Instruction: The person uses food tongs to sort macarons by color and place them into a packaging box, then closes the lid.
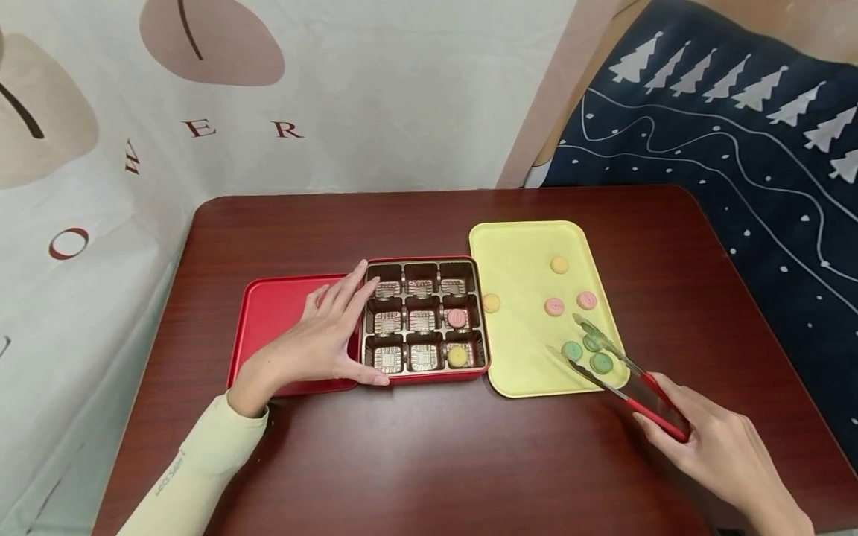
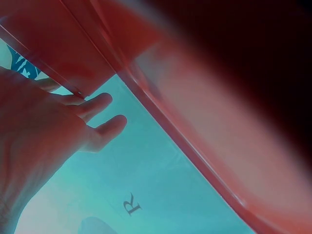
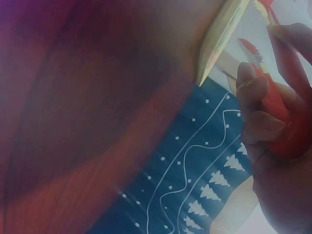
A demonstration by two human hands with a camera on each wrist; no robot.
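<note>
My left hand [image 1: 318,339] rests at the left side of a red box [image 1: 429,379] with a brown divided insert, fingers straight along its left edge and thumb by its near corner. A pink round piece [image 1: 457,318] sits in the insert's right column, middle row; a yellow one [image 1: 458,356] lies in the near right compartment. My right hand [image 1: 727,447] grips red-handled tongs [image 1: 660,422]. Their spread arms reach over the near right of a yellow tray [image 1: 512,353], about several green round pieces, one being this disc [image 1: 602,362].
A red lid [image 1: 268,316] lies on the brown table [image 1: 429,461], left of the box and partly under my left forearm. Farther back on the tray are pink pieces [image 1: 554,307] and yellow pieces [image 1: 559,264]. A pale curtain and a dark tree-patterned cloth [image 1: 771,186] hang behind.
</note>
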